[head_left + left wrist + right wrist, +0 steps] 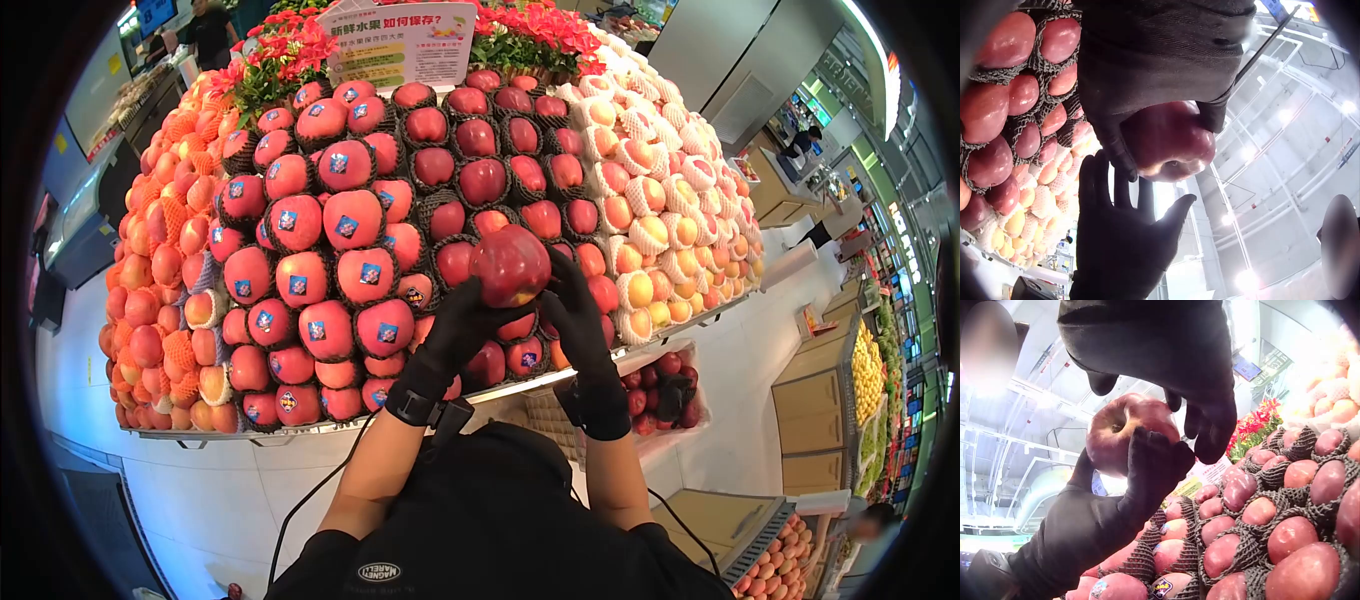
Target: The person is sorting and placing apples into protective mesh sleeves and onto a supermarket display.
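Note:
A large dark red apple (pixel 511 262) is held up over the fruit stand in front of me. My black-gloved left hand (pixel 458 325) grips it from the left and below, thumb and fingers curled about its side. In the right wrist view, the hollow at one end of the apple (pixel 1124 422) faces the camera between the left hand's fingers. My right hand (pixel 578 318), also in a black glove, is close beside the apple. The left wrist view shows that right hand (pixel 1125 240) with its fingers extended and thumb spread, just beyond the fruit.
Rows of red apples (pixel 298 222) in dark foam nets, many with blue stickers, fill the stand. Peach-coloured fruit in white nets (pixel 655 230) lies on the right. A printed sign (pixel 402 45) and red flowers (pixel 540 38) stand behind. Below the edge sits a bag of apples (pixel 660 395).

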`<state>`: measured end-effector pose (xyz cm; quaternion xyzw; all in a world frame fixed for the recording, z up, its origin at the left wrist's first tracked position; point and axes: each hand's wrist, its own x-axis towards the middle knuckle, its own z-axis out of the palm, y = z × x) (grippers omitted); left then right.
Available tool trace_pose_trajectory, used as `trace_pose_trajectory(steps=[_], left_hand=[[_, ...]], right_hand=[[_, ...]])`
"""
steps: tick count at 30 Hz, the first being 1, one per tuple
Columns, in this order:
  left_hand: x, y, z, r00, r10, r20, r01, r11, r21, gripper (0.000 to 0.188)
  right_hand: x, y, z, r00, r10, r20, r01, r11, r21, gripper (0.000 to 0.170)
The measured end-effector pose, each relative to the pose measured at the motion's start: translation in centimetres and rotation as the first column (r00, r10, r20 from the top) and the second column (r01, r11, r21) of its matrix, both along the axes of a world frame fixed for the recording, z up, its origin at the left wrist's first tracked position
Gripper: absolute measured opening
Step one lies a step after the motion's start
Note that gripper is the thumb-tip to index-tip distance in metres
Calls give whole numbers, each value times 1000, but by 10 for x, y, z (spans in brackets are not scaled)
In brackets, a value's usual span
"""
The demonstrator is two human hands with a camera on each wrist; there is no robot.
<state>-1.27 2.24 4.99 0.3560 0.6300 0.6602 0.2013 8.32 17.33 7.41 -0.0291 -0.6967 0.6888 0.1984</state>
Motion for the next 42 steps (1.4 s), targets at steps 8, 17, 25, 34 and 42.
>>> trace_pose_trajectory(steps=[8, 17, 25, 34, 42], left_hand=[[6, -5, 10, 982, 152, 110, -159, 985, 66, 62], [0, -12, -2, 871, 409, -273, -394, 912, 111, 67], [-13, -23, 6, 960, 29, 277, -109, 954, 281, 76], [0, -27, 13, 986, 165, -18, -137, 870, 473, 100], [-9, -26, 0, 946, 276, -167, -203, 912, 357, 101]], right_hand=[[-7, -2, 5, 996, -47, 76, 41, 996, 85, 50], [-20, -10, 5, 996, -89, 24, 86, 991, 103, 38], [-15, -23, 23, 986, -60, 153, 33, 984, 178, 42], [-13, -32, 15, 981, -63, -181, 123, 933, 338, 39], [-11, -35, 24, 994, -40, -106, 51, 994, 98, 39]])
